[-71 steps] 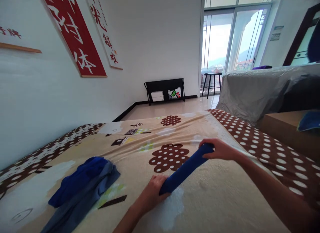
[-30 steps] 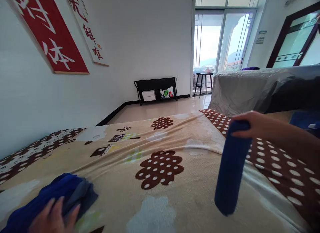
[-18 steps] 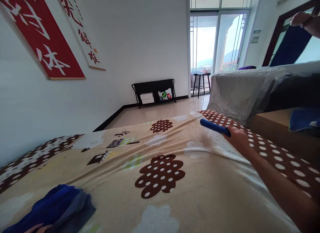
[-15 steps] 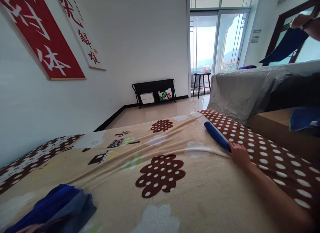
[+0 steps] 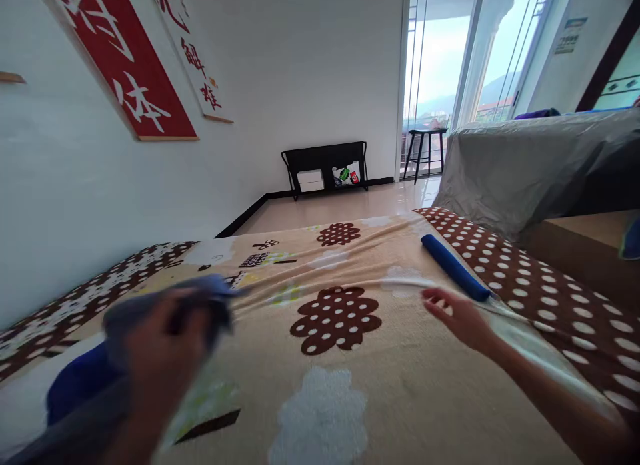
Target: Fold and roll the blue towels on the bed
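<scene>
A rolled blue towel [image 5: 455,267] lies on the patterned blanket [image 5: 350,385] near its dotted brown border at the right. My right hand [image 5: 457,315] hovers just in front of the roll, fingers apart, holding nothing. My left hand [image 5: 160,348], smeared by motion, grips a grey-blue cloth [image 5: 165,305] lifted off the bed at the left. A darker blue cloth [image 5: 75,382] lies under it on the blanket.
A white wall with red banners [image 5: 130,72] runs along the left. A grey-covered sofa [image 5: 525,165] and a wooden surface [image 5: 585,235] stand to the right. A black low shelf [image 5: 325,168] and a stool [image 5: 423,148] stand by the glass door.
My right hand set the blue roll down at the blanket's right border and let go. My left hand took hold of the grey-blue cloth from the pile and raised it.
</scene>
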{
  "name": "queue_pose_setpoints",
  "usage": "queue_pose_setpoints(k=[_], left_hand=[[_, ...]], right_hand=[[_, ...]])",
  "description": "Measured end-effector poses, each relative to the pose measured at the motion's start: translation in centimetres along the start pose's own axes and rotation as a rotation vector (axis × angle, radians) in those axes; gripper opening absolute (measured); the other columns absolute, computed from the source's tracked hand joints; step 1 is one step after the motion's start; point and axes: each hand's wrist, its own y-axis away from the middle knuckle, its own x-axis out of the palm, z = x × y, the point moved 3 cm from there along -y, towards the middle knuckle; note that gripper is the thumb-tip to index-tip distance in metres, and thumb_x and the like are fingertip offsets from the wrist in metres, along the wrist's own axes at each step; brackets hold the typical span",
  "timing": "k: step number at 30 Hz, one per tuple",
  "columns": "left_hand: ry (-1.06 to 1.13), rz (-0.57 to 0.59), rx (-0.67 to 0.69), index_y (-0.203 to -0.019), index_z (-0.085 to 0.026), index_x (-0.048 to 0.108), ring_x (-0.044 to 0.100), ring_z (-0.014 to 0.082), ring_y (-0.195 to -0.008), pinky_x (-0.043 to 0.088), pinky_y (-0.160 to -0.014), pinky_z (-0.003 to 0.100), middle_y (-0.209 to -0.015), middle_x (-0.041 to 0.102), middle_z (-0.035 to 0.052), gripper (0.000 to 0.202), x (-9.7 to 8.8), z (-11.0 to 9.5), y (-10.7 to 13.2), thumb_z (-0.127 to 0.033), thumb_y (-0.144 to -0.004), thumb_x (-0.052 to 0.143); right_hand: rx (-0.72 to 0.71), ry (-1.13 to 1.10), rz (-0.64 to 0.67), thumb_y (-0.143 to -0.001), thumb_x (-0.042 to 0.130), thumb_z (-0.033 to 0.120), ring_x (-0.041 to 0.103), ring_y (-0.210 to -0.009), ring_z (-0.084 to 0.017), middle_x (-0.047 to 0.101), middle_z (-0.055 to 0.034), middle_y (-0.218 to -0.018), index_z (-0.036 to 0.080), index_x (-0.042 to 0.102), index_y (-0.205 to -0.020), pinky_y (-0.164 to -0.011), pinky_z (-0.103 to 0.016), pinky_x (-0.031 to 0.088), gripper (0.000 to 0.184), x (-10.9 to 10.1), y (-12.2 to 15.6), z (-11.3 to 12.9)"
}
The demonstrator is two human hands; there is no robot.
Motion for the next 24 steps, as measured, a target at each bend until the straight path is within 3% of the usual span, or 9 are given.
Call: queue_pose_setpoints(k=[3,5,8,10,13,16,18,21,24], left_hand=[[0.074,0.307,0.31,-0.085,-0.022,0.06,0.061,0.0135,-0.062,0.052,-0.058,0.023,-0.071,0.065,-0.0025,0.004,8.2,-2.6,7.3,-0.022,-0.087,0.057],[0.132,0.636,0.552,-0.106,-0.022,0.061,0.069,0.0179,-0.089,0.056,-0.077,0.026,-0.099,0.073,0.0045,0.017,12.3,-4.1,13.2,-0.023,-0.09,0.055],[0.135,0.898,0.682,-0.13,-0.029,0.051,0.065,0.0176,-0.112,0.053,-0.093,0.026,-0.127,0.067,0.0049,0.036,13.8,-2.5,17.1,-0.027,-0.094,0.053],[-0.042,0.806,0.485,-0.133,-0.029,0.05,0.058,0.0226,-0.123,0.048,-0.103,0.037,-0.136,0.061,0.0066,0.042,12.9,1.9,15.5,-0.035,-0.092,0.055],[-0.418,0.52,0.106,-0.135,-0.022,0.051,0.044,0.0327,-0.136,0.036,-0.111,0.054,-0.146,0.05,0.0133,0.05,10.9,10.8,11.4,-0.042,-0.089,0.054],[-0.524,0.52,-0.071,-0.131,-0.016,0.054,0.047,0.0351,-0.132,0.038,-0.107,0.056,-0.141,0.054,0.0162,0.054,10.0,17.5,9.7,-0.045,-0.086,0.053],[-0.502,0.552,-0.088,-0.121,-0.018,0.06,0.055,0.0309,-0.124,0.042,-0.104,0.05,-0.131,0.062,0.0123,0.045,9.8,19.5,9.2,-0.044,-0.085,0.052],[-0.473,0.576,-0.084,-0.114,-0.019,0.063,0.059,0.0271,-0.117,0.045,-0.101,0.044,-0.122,0.067,0.01,0.038,10.3,19.6,8.3,-0.038,-0.083,0.054],[-0.449,0.574,-0.053,-0.128,-0.016,0.055,0.052,0.0295,-0.125,0.04,-0.102,0.047,-0.132,0.059,0.0142,0.051,12.0,17.9,7.1,-0.021,-0.078,0.053]], right_hand=[[0.082,-0.428,0.354,-0.098,0.018,0.064,0.068,-0.085,-0.019,0.071,-0.0089,-0.102,0.022,0.062,-0.122,-0.076,-0.035,0.053,0.066,5.8,3.2,5.4],[0.283,-0.835,0.553,-0.097,0.026,0.066,0.068,-0.094,-0.021,0.07,-0.0091,-0.109,0.021,0.06,-0.126,-0.086,-0.038,0.052,0.063,8.4,5.6,7.5],[0.494,-1.056,0.599,-0.084,0.064,0.054,0.066,-0.104,-0.024,0.067,-0.0071,-0.118,0.023,0.057,-0.13,-0.096,-0.04,0.049,0.056,9.2,8.0,7.8],[0.538,-1.028,0.53,-0.074,0.077,0.041,0.063,-0.109,-0.024,0.064,-0.0052,-0.125,0.027,0.053,-0.134,-0.099,-0.039,0.048,0.067,8.2,8.9,6.7],[0.555,-0.974,0.453,-0.073,0.077,0.042,0.058,-0.119,-0.023,0.06,-0.0052,-0.132,0.027,0.05,-0.138,-0.105,-0.038,0.044,0.072,6.1,9.9,4.6],[0.503,-0.785,0.515,-0.083,0.063,0.057,0.062,-0.112,-0.023,0.066,-0.0078,-0.12,0.023,0.058,-0.128,-0.097,-0.037,0.048,0.057,4.2,10.3,2.3],[0.415,-0.602,0.591,-0.086,0.05,0.067,0.067,-0.095,-0.023,0.07,-0.0093,-0.101,0.018,0.067,-0.107,-0.083,-0.036,0.053,0.056,3.4,9.6,0.8],[0.326,-0.407,0.55,-0.086,0.043,0.071,0.065,-0.071,-0.02,0.067,-0.0082,-0.078,0.015,0.065,-0.083,-0.067,-0.033,0.051,0.06,3.2,6.6,-0.9],[0.257,-0.27,0.355,-0.087,0.049,0.062,0.062,-0.081,-0.019,0.067,-0.0079,-0.091,0.017,0.064,-0.096,-0.078,-0.034,0.048,0.048,4.6,2.7,-1.1]])
